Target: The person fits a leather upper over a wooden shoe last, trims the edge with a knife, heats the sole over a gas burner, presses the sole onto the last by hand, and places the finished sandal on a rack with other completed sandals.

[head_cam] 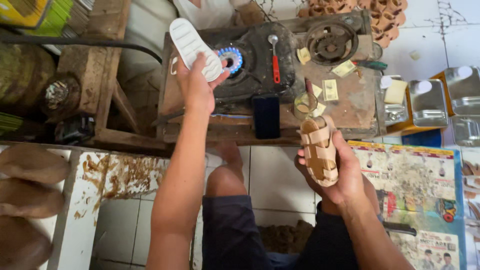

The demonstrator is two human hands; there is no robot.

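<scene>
Left hand: clamped on white sole, arm stretched out over the burner.
Sole axis: slanting up-left, away from the flame, heel end in the grip.
Right hand: closed round tan sandal upper, near the lap.
Upper axis: roughly upright, toe up.
Gap: sole and upper well apart; upper down-right of sole.
Between: dark block, glue cup.
</scene>
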